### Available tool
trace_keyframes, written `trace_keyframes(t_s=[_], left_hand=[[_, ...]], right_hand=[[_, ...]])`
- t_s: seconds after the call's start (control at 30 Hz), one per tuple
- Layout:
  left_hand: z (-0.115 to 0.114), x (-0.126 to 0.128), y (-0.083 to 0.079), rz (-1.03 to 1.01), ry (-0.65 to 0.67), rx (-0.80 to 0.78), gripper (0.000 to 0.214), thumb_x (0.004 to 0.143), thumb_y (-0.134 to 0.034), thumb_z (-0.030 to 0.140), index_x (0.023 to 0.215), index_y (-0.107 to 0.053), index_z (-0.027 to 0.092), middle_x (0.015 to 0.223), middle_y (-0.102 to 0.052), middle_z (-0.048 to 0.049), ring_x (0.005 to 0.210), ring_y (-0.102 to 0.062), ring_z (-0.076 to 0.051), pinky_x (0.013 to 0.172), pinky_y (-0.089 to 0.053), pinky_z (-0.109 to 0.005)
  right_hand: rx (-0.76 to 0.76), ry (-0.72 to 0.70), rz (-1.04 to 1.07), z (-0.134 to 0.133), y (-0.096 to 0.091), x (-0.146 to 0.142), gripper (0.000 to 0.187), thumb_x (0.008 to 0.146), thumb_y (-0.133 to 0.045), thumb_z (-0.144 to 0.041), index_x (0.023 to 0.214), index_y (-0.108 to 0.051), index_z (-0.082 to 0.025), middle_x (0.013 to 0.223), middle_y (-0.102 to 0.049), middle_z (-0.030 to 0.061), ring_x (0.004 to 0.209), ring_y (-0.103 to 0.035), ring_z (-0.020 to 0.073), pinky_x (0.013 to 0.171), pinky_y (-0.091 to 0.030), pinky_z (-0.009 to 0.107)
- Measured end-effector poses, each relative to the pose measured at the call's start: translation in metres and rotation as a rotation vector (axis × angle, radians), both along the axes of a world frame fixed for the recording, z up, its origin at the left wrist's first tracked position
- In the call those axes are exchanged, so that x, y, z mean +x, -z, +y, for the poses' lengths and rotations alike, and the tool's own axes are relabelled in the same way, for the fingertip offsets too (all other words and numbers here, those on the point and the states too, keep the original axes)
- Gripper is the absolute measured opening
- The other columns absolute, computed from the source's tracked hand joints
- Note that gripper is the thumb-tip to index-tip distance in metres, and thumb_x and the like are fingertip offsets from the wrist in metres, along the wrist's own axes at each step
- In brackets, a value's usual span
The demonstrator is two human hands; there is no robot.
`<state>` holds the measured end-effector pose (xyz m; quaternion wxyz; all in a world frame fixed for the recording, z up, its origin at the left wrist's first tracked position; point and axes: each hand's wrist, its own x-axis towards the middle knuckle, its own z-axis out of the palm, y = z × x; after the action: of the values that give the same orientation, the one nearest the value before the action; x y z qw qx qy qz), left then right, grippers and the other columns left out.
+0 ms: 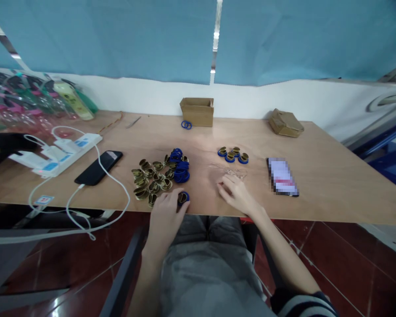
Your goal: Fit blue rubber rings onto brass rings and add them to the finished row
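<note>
My left hand (165, 211) rests at the near edge of the wooden table (333, 185), its fingers closed round a brass part with a blue ring (183, 198). Just beyond it lies a pile of several brass parts (152, 178) and a heap of blue rubber rings (180, 167). My right hand (236, 193) lies on the table with fingers curled down onto small clear pieces (229, 171); whether it holds one I cannot make out. Several finished brass parts with blue rings (232, 154) sit further back.
A black phone (99, 167) on a white cable lies left, beside a white power strip (57, 154). A second phone (283, 177) lies right. An open cardboard box (197, 111) with two blue rings (186, 125) and a closed brown box (285, 123) stand at the back.
</note>
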<state>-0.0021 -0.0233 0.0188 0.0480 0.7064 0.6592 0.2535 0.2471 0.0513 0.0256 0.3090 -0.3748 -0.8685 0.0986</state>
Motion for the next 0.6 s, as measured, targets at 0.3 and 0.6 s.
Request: trace_keyframes(t_s=[0.3, 0.6], left_hand=[[0.011, 0.038, 0.01, -0.344, 0.183, -0.054, 0.048, 0.084, -0.075, 0.015, 0.128, -0.056, 0.022, 0.113, -0.074, -0.0077, 0.109, -0.069, -0.027, 0.091, -0.057, -0.037], [0.019, 0.033, 0.019, -0.767, 0.3, -0.205, 0.053, 0.083, -0.075, 0.023, 0.133, -0.057, 0.024, 0.133, -0.071, -0.0105, 0.118, -0.071, -0.024, 0.102, -0.057, -0.04]], right_hand=[[-0.189, -0.17, 0.037, -0.017, -0.006, -0.021, 0.016, 0.104, -0.05, -0.02, 0.113, -0.063, -0.022, 0.104, -0.065, 0.0061, 0.088, -0.064, 0.0179, 0.079, -0.052, 0.029], [-0.09, -0.135, -0.057, -0.015, 0.002, -0.02, 0.022, 0.107, -0.047, -0.026, 0.096, -0.065, -0.02, 0.093, -0.062, 0.0055, 0.082, -0.062, 0.0183, 0.072, -0.052, 0.029]])
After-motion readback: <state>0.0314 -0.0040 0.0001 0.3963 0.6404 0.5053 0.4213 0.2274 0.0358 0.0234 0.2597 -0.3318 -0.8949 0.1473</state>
